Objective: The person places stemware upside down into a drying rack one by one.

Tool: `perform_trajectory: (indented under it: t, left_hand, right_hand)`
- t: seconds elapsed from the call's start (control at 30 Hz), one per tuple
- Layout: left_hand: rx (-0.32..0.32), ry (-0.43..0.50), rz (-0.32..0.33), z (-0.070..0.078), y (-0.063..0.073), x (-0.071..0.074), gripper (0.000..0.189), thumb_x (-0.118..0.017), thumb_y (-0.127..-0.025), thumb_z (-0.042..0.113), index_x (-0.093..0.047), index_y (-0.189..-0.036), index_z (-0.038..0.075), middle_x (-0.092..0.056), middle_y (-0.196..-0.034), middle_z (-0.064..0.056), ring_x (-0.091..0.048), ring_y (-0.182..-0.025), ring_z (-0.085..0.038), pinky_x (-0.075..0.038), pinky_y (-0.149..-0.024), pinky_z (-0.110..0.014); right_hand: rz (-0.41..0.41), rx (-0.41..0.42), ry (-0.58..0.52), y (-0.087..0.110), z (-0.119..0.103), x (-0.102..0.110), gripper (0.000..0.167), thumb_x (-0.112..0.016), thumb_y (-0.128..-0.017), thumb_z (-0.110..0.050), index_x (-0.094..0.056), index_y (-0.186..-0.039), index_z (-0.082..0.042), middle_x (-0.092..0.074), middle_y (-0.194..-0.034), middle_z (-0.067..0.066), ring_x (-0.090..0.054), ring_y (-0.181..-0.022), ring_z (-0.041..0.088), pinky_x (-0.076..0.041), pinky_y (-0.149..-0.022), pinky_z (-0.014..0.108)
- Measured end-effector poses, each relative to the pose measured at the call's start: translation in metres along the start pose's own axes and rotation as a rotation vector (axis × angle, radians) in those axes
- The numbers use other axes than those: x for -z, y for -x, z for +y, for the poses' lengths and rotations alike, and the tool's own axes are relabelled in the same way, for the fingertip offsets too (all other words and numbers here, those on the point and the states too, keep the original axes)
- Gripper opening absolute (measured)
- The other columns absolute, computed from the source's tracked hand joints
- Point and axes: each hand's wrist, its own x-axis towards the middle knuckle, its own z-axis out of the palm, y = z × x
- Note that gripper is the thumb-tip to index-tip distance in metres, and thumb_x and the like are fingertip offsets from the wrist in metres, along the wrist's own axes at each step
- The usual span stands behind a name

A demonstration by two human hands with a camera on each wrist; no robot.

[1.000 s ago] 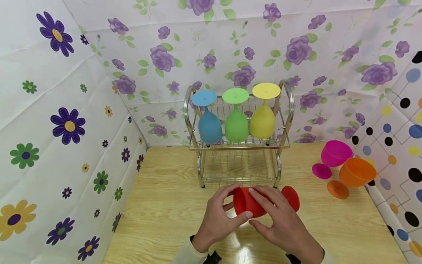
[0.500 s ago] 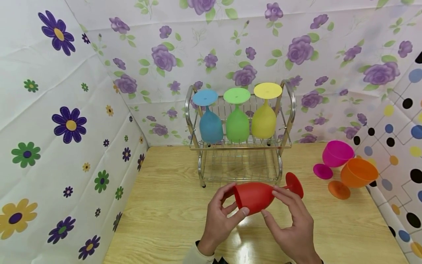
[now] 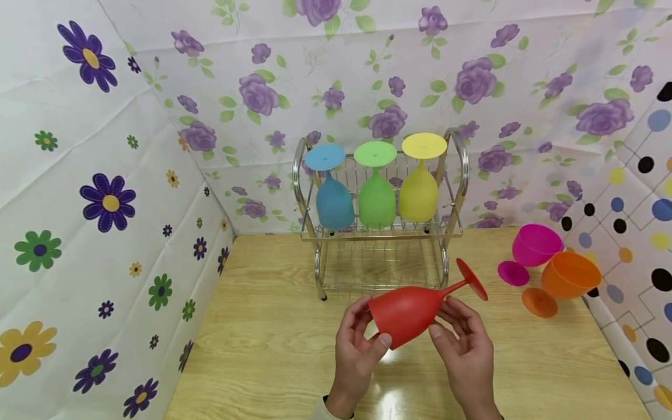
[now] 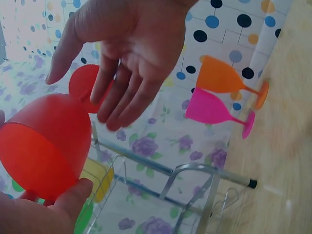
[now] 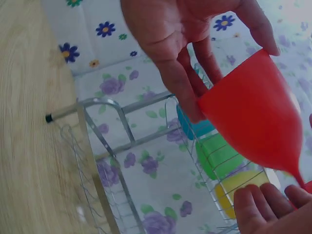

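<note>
While the left hand (image 3: 357, 353) pinches its rim, a red goblet (image 3: 406, 315) tilts above the table (image 3: 262, 326)

Head view: its foot points to two o'clock. The right hand (image 3: 467, 353), thumb and fingers spread, lies at four o'clock; contact is unclear. A wire rack (image 3: 380, 237) stands at twelve o'clock, a magenta goblet (image 3: 535, 245) and an orange goblet (image 3: 569, 277) near two.

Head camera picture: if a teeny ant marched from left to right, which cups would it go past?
Blue cup → green cup → yellow cup → pink cup → orange cup. The red cup stretches below both green and yellow, so it has no clear turn.
</note>
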Motion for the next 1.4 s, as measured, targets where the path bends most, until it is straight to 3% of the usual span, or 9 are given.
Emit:
perform_trajectory:
  t: [0.07,0.23,0.4,0.63,0.73,0.87,0.97,1.17,1.4]
  left_hand:
    - [0.014,0.029,-0.009,-0.001,0.002,-0.002,0.061,-0.067,-0.096,0.000,-0.043,-0.151,-0.006,-0.057,-0.144,-0.019,-0.061,-0.130,-0.027,-0.064,-0.096,-0.043]
    - [0.050,0.068,-0.026,-0.003,0.005,-0.003,0.061,-0.065,-0.098,0.004,-0.041,-0.153,-0.005,-0.054,-0.145,-0.019,-0.059,-0.133,-0.029,-0.063,-0.100,-0.043]
    - [0.050,0.060,-0.045,-0.005,0.004,-0.001,0.060,-0.063,-0.099,0.004,-0.040,-0.154,-0.005,-0.053,-0.146,-0.019,-0.059,-0.133,-0.028,-0.062,-0.101,-0.042]
    - [0.046,0.015,-0.072,-0.004,-0.001,0.008,0.062,-0.063,-0.099,0.000,-0.041,-0.156,-0.006,-0.055,-0.149,-0.017,-0.059,-0.135,-0.026,-0.062,-0.101,-0.041]
    - [0.045,-0.035,-0.041,-0.002,-0.003,0.014,0.060,-0.062,-0.099,-0.002,-0.043,-0.155,-0.006,-0.055,-0.151,-0.018,-0.059,-0.136,-0.025,-0.061,-0.103,-0.038]
    - [0.031,-0.125,0.009,0.001,-0.006,0.025,0.054,-0.060,-0.100,-0.003,-0.048,-0.152,-0.006,-0.055,-0.151,-0.022,-0.059,-0.137,-0.023,-0.059,-0.108,-0.036]
    - [0.022,-0.171,0.055,0.001,-0.009,0.036,0.049,-0.060,-0.101,-0.004,-0.052,-0.149,-0.006,-0.059,-0.147,-0.019,-0.059,-0.138,-0.023,-0.058,-0.109,-0.038]
    - [0.001,-0.304,0.160,0.000,-0.016,0.063,0.046,-0.065,-0.101,-0.001,-0.059,-0.146,-0.001,-0.063,-0.145,-0.013,-0.061,-0.136,-0.020,-0.059,-0.106,-0.031]
    - [0.027,-0.459,0.264,-0.004,-0.024,0.094,0.044,-0.071,-0.102,0.009,-0.063,-0.146,0.013,-0.064,-0.145,-0.010,-0.060,-0.136,-0.018,-0.058,-0.103,-0.023]
  right_hand:
    - [-0.042,-0.044,-0.062,-0.001,0.000,0.000,0.053,-0.060,-0.097,0.018,-0.048,-0.148,0.007,-0.065,-0.136,0.009,-0.067,-0.121,0.016,-0.061,-0.098,0.025]
    - [-0.126,-0.065,-0.164,-0.002,0.001,-0.001,0.049,-0.056,-0.098,0.019,-0.049,-0.146,0.009,-0.066,-0.130,0.011,-0.070,-0.115,0.018,-0.064,-0.094,0.028]
    - [-0.127,-0.110,-0.143,-0.005,0.000,-0.002,0.048,-0.060,-0.097,0.016,-0.053,-0.143,0.003,-0.066,-0.129,0.009,-0.070,-0.114,0.017,-0.064,-0.093,0.029]
    - [-0.142,-0.075,-0.186,-0.010,-0.001,-0.002,0.055,-0.063,-0.091,0.023,-0.051,-0.143,0.009,-0.068,-0.130,0.009,-0.071,-0.115,0.019,-0.065,-0.093,0.032]
    - [-0.158,-0.096,-0.165,-0.013,-0.001,-0.002,0.059,-0.065,-0.088,0.025,-0.051,-0.143,0.008,-0.068,-0.129,0.003,-0.070,-0.115,0.016,-0.064,-0.095,0.034]
    - [-0.185,-0.053,-0.145,-0.018,0.002,-0.001,0.061,-0.067,-0.084,0.028,-0.048,-0.140,0.013,-0.069,-0.127,0.002,-0.071,-0.113,0.015,-0.064,-0.095,0.033]
    - [-0.216,-0.019,-0.072,-0.023,0.004,-0.001,0.063,-0.070,-0.083,0.025,-0.049,-0.141,0.013,-0.069,-0.127,0.001,-0.071,-0.114,0.015,-0.064,-0.096,0.033]
    - [-0.269,0.036,0.050,-0.032,0.013,-0.002,0.062,-0.078,-0.083,0.017,-0.056,-0.140,0.006,-0.070,-0.127,-0.001,-0.070,-0.116,0.015,-0.064,-0.095,0.029]
    - [-0.299,0.071,0.171,-0.042,0.031,-0.006,0.075,-0.085,-0.084,0.007,-0.053,-0.150,-0.009,-0.067,-0.133,0.005,-0.068,-0.118,0.016,-0.063,-0.094,0.026]
